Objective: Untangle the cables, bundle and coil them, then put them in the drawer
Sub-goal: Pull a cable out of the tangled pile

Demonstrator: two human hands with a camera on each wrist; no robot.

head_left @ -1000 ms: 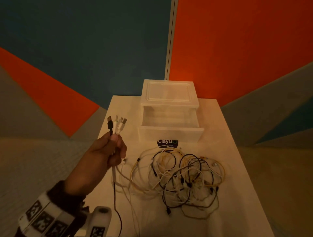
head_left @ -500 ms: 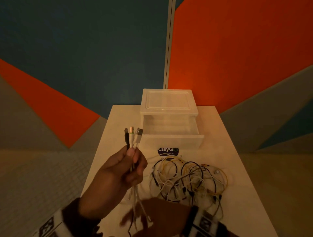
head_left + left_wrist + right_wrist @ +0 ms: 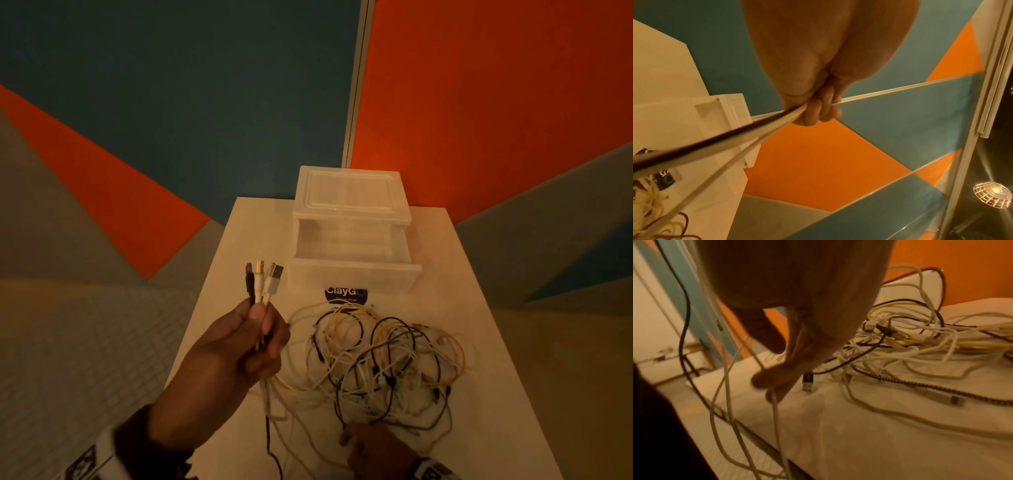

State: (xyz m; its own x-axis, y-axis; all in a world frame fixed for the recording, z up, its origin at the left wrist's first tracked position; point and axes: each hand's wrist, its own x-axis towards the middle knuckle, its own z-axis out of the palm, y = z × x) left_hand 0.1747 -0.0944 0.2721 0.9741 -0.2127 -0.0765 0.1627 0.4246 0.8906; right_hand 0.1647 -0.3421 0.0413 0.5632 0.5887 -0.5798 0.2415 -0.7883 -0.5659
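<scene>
My left hand [image 3: 253, 342] is raised over the table's left side and grips three cable ends; their plugs [image 3: 263, 277], one black and two white, stick up above the fist. In the left wrist view the held cables [image 3: 735, 134] run taut down from the curled fingers [image 3: 818, 110]. A tangle of black, white and yellow cables [image 3: 383, 363] lies mid-table. My right hand [image 3: 373, 445] reaches down at the tangle's near edge. Its straight fingers [image 3: 777, 382] are beside a black USB plug [image 3: 807, 382] and touch a white cable. The white drawer [image 3: 352, 274] stands pulled out, with nothing in it.
The drawer unit [image 3: 349, 192] stands at the far end of the white table [image 3: 479, 428], against blue and orange wall panels. A dark ClayGo sticker [image 3: 346, 294] lies in front of it. A braided cable with a silver plug [image 3: 941, 395] trails toward the near edge. Held cables hang off the table's near-left edge.
My left hand has carried the three plugs rightward, nearer the drawer. My right hand has come up from below and shifted right to the tangle's near edge.
</scene>
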